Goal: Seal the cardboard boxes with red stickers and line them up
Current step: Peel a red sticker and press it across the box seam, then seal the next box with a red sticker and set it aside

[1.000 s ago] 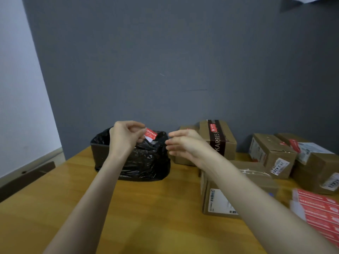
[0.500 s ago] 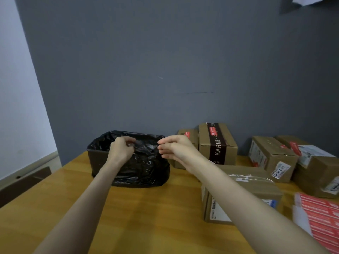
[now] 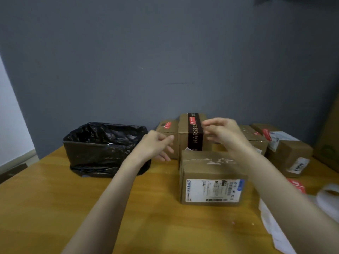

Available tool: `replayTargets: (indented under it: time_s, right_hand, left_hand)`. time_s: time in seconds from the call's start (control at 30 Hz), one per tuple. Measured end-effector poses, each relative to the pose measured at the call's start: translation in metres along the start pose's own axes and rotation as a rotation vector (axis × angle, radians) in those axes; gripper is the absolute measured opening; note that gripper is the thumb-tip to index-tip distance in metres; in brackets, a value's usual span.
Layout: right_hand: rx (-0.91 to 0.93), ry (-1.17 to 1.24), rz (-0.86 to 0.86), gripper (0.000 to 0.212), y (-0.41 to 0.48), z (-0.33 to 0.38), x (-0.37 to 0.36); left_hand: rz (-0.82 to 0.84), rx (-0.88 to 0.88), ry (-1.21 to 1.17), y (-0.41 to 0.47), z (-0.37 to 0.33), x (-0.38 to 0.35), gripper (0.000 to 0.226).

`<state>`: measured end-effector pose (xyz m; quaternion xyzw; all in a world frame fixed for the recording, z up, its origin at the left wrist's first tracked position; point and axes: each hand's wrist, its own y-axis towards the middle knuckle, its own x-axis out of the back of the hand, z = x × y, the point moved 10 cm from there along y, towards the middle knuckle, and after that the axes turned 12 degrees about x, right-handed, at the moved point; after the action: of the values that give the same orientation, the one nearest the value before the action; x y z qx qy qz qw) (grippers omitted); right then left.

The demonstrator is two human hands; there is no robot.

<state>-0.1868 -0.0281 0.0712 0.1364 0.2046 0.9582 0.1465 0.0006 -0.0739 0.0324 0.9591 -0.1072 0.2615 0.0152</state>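
Both arms reached out over the wooden surface [image 3: 55, 198]. The left hand [image 3: 156, 145] hung in the air between the bin [image 3: 102, 156] and the boxes. Its grip was loose, with the fingers a little bent, and I could see nothing in it. The right hand [image 3: 222, 134] was up above the back edge of the near box [image 3: 211, 173] and did not touch it. Its grip was loose too, with thumb and fingers apart. Nothing showed between them, though the hand was a bit blurry.

The near box sat shut in the middle of the surface. It had a white label [image 3: 213, 189] on the side facing the person and torn old tape along its top.

Behind it, by the grey wall [image 3: 165, 52], stood a tall box [image 3: 183, 134] with a black band [image 3: 194, 140] round it. A small box [image 3: 165, 132] stood just beside the tall box on the left, with a red sticker [image 3: 167, 125] on top.

To the right, another box [image 3: 256, 143] was partly hidden by the right arm. Next to that one lay the far right box [image 3: 289, 153], with a second red sticker [image 3: 266, 134] on its top.

A sticker sheet [image 3: 297, 186] of red stickers lay near the right edge, half behind the right arm. Some white paper [image 3: 275, 228] lay close to it.

The bin stood on the left, lined with a black bag [image 3: 110, 132], well apart from the near box.
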Motion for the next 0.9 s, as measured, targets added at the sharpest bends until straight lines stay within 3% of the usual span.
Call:
replayTargets:
  time_s: [0.2, 0.3, 0.4, 0.53, 0.73, 0.9]
  right_hand:
    - [-0.051, -0.339, -0.13, 0.014, -0.022, -0.038, 0.082]
    - [-0.142, -0.433, -0.063, 0.029, -0.037, -0.065, 0.09]
    - [-0.242, -0.352, 0.058, 0.039, -0.057, -0.082, 0.074]
    - [-0.345, -0.156, 0.078, 0.037, -0.073, -0.093, 0.062]
    - [-0.243, -0.08, 0.061, 0.02, -0.078, -0.083, 0.061]
    - [-0.235, -0.101, 0.095, 0.022, -0.08, -0.081, 0.064]
  left_hand:
    - [-0.002, 0.122, 0.341, -0.003, 0.006, -0.047, 0.063]
    - [0.042, 0.212, 0.359, -0.007, 0.013, -0.058, 0.063]
    - [0.104, 0.282, 0.322, -0.011, 0.02, -0.063, 0.068]
    - [0.18, 0.299, 0.251, -0.024, 0.022, -0.07, 0.064]
    - [0.222, 0.235, 0.218, -0.037, 0.012, -0.071, 0.061]
    - [0.231, 0.231, 0.256, -0.037, 0.01, -0.071, 0.059]
